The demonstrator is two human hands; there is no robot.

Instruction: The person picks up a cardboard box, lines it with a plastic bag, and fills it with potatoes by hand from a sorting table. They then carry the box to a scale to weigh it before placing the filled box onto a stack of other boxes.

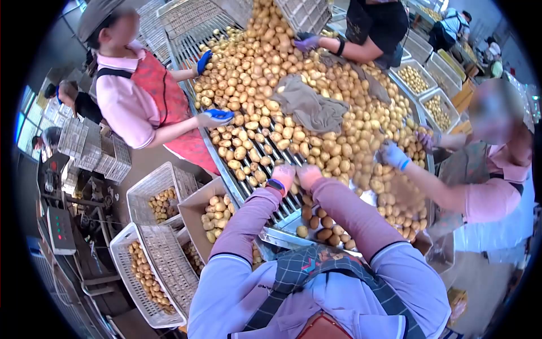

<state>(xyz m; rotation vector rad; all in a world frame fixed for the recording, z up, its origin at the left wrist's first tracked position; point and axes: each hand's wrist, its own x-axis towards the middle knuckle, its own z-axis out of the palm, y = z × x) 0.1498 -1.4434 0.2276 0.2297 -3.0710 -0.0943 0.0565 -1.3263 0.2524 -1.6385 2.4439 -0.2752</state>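
Both of my hands reach forward over the slatted metal sorting table [240,189], close together at its near part. My left hand [284,174], with a dark band at the wrist, is at the potatoes [334,150] lying on the slats. Just to its right, my right hand [307,175] touches or nearly touches the same potatoes. The fingers of both hands are too small and hidden to tell what they hold. A grey-brown cloth [310,104] lies crumpled on the heap beyond them. Darker potatoes [324,226] rest in a metal tray part close to my body.
A co-worker in a red apron [164,93] stands at the left, another person [491,169] at the right, both with gloved hands over the table. A third person's gloved hand [306,42] is at a tilted crate [305,14]. White crates [127,248] and a cardboard box [195,212] stand lower left.
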